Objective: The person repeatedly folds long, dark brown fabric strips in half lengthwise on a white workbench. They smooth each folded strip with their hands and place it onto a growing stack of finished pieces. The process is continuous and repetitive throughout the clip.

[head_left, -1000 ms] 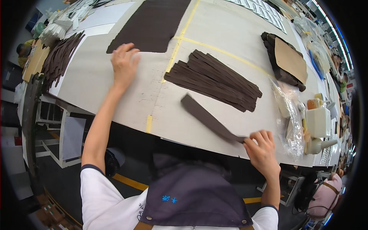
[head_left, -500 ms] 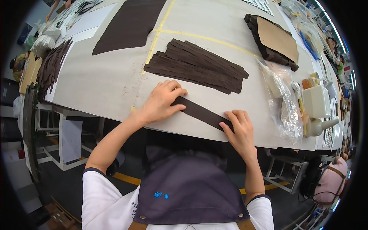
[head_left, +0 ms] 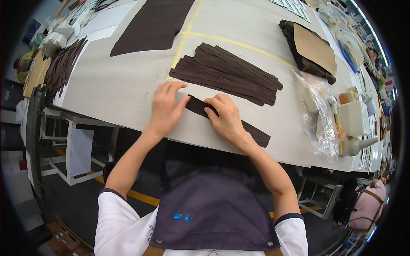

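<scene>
A single dark brown strip (head_left: 257, 135), perhaps leather or fabric, lies slantwise on the pale tabletop (head_left: 128, 91) near its front edge. My right hand (head_left: 226, 119) is across the strip left of its middle, thumb and fingers closed on its edges. Just off the strip's left end is my left hand (head_left: 166, 107), its fingers apart and nothing seen in them. Beyond both hands, a fanned pile of similar strips (head_left: 226, 74) rests on the table.
A large dark brown sheet (head_left: 151, 27) is at the far left. On the right lie a dark stack topped with a tan board (head_left: 315, 49), a clear plastic bag (head_left: 314, 115) and a white container (head_left: 353, 115). More strips (head_left: 64, 70) hang at the left edge.
My right hand has moved left along the strip from its right end. My left hand has let go of the left end and shifted slightly left.
</scene>
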`<act>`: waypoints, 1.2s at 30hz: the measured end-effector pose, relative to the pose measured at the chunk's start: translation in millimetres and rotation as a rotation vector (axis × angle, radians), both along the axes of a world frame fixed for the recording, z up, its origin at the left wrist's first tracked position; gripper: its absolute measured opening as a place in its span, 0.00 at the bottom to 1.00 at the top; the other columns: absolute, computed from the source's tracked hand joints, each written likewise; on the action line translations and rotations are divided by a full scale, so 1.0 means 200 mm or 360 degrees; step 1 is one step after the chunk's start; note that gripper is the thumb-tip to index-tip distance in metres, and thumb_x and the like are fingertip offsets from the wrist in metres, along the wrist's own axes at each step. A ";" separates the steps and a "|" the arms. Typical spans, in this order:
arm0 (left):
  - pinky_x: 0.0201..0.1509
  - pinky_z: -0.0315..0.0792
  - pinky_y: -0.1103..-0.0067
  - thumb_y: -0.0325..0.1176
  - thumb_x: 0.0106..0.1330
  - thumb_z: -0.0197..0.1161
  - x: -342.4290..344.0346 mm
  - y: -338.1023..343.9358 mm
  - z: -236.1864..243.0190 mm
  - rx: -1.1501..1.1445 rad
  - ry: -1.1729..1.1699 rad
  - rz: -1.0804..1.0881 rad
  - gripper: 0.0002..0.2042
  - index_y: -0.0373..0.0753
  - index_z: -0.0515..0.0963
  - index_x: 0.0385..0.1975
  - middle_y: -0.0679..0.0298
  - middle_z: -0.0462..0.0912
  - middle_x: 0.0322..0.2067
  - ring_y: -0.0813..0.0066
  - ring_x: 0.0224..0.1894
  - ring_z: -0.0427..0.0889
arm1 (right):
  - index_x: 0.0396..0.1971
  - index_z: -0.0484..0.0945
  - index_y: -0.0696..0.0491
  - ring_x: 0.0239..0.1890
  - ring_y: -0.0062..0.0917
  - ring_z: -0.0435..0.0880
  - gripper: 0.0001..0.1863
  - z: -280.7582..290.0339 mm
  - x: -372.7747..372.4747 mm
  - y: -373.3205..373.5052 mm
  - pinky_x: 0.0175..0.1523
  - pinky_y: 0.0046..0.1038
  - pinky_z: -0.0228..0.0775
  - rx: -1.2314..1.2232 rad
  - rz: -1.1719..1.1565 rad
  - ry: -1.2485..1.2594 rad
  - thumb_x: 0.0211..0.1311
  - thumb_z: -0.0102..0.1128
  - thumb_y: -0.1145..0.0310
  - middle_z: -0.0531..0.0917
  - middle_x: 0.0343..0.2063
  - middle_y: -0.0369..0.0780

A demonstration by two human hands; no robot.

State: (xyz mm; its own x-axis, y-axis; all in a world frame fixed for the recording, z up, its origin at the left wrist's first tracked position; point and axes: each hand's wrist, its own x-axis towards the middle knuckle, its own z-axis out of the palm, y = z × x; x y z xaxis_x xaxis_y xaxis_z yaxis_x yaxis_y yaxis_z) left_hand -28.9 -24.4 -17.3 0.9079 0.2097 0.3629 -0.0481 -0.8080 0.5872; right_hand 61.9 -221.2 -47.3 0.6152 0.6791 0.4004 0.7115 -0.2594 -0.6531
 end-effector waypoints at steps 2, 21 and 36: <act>0.65 0.67 0.61 0.34 0.64 0.72 -0.12 0.01 -0.10 0.0433 -0.0251 0.0061 0.16 0.37 0.82 0.49 0.60 0.83 0.52 0.59 0.58 0.78 | 0.43 0.83 0.57 0.44 0.40 0.79 0.11 0.01 0.00 0.04 0.51 0.41 0.72 0.0006 -0.0026 -0.0036 0.60 0.69 0.75 0.80 0.38 0.42; 0.79 0.51 0.47 0.49 0.66 0.71 -0.22 -0.07 -0.11 0.0502 0.0023 -0.0266 0.30 0.33 0.79 0.60 0.54 0.75 0.64 0.53 0.72 0.66 | 0.44 0.86 0.57 0.40 0.34 0.78 0.16 -0.02 -0.05 0.17 0.42 0.36 0.76 0.0048 -0.0042 -0.0221 0.53 0.68 0.84 0.79 0.37 0.40; 0.80 0.47 0.43 0.45 0.64 0.74 -0.22 -0.07 -0.10 0.0594 0.0071 -0.0227 0.29 0.32 0.78 0.59 0.53 0.74 0.67 0.49 0.76 0.63 | 0.51 0.82 0.63 0.41 0.36 0.77 0.24 0.00 -0.09 0.17 0.46 0.35 0.74 -0.0291 0.0046 -0.0754 0.50 0.64 0.75 0.77 0.43 0.43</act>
